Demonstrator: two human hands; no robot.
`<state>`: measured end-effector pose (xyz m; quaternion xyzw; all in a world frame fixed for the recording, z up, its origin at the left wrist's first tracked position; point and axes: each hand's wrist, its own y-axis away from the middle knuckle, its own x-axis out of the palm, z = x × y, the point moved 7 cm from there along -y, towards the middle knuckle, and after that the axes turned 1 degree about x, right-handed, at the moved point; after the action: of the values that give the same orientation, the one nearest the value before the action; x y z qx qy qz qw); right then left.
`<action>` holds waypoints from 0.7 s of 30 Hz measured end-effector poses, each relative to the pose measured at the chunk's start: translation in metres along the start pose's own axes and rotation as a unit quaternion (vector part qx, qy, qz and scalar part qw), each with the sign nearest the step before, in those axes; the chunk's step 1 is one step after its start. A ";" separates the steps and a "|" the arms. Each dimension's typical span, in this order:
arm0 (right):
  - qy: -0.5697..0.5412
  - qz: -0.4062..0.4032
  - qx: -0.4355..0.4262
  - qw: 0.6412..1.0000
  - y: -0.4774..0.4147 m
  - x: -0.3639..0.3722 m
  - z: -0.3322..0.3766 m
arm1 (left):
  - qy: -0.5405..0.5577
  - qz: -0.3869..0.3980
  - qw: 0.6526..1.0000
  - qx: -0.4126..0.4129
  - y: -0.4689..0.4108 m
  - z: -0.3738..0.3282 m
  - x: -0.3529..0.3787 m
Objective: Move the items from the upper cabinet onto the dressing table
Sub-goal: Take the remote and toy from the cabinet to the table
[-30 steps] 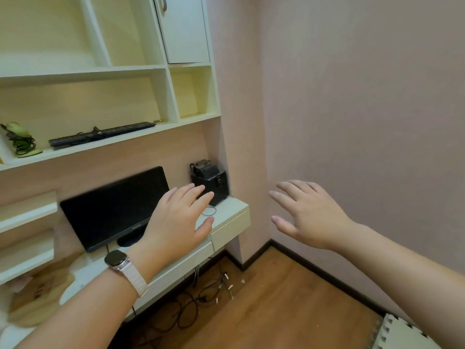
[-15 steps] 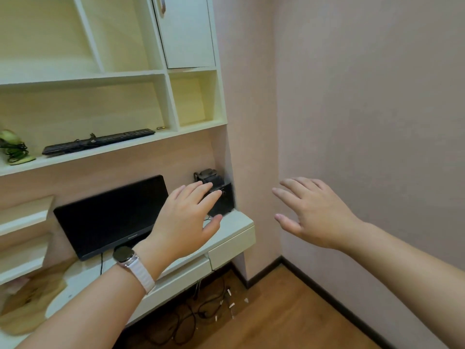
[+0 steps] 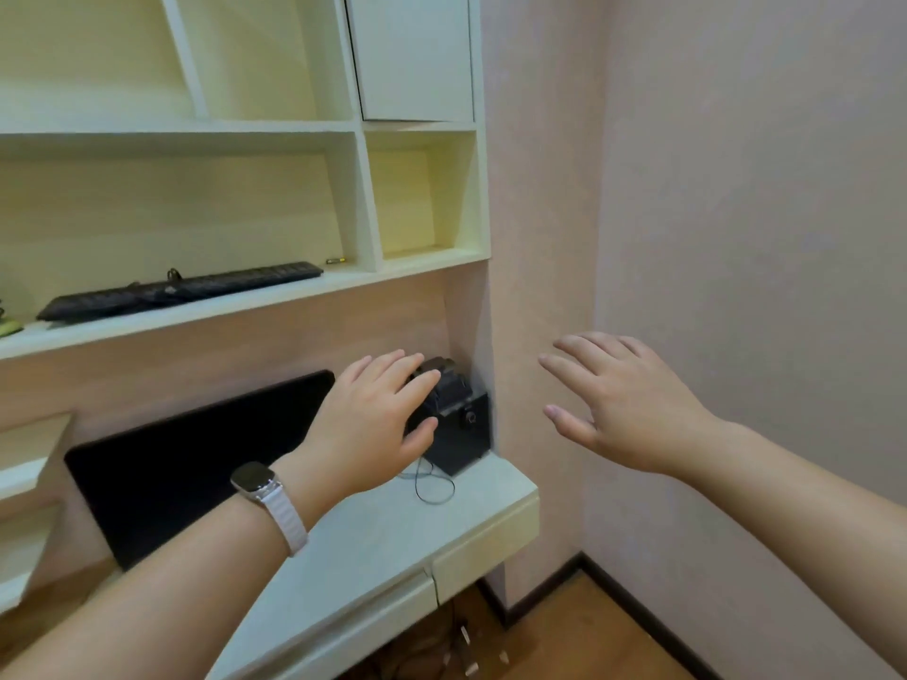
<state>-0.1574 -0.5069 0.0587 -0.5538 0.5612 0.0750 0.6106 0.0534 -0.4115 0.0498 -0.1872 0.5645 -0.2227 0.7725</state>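
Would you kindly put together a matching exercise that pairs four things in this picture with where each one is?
Things:
1. black keyboard
2. dark monitor
3. smartwatch
4. black box

Places:
A. on the person's left wrist
B. at the right end of the dressing table, in the wall corner
C. on the open shelf above the table
D. standing along the table's back panel

Pairs: 1-C; 2-D; 3-A; 4-B

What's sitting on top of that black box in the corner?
A dark ridged object sits on the black box; the left hand covers its left side, so its identity is unclear.
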 end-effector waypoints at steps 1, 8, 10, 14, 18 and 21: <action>0.005 -0.005 0.000 1.000 -0.017 0.007 0.000 | 0.000 -0.004 1.000 0.001 -0.010 0.014 0.007; -0.001 -0.030 0.009 1.000 -0.117 0.064 -0.001 | -0.010 -0.026 1.000 0.006 -0.069 0.099 0.054; -0.008 -0.030 0.008 0.999 -0.138 0.081 -0.001 | -0.006 -0.031 0.999 -0.005 -0.083 0.120 0.065; -0.010 -0.029 -0.004 1.000 -0.183 0.106 -0.002 | -0.010 -0.049 0.999 -0.020 -0.111 0.151 0.076; -0.021 -0.048 -0.020 0.998 -0.226 0.120 -0.008 | -0.014 -0.076 0.996 -0.034 -0.144 0.176 0.075; -0.033 -0.063 -0.032 0.997 -0.256 0.131 -0.019 | -0.034 -0.106 0.993 -0.042 -0.168 0.191 0.076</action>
<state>0.0607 -0.6869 0.1144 -0.6046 0.5018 0.0727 0.6143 0.2336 -0.5861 0.1366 -0.2860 0.5238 -0.2730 0.7545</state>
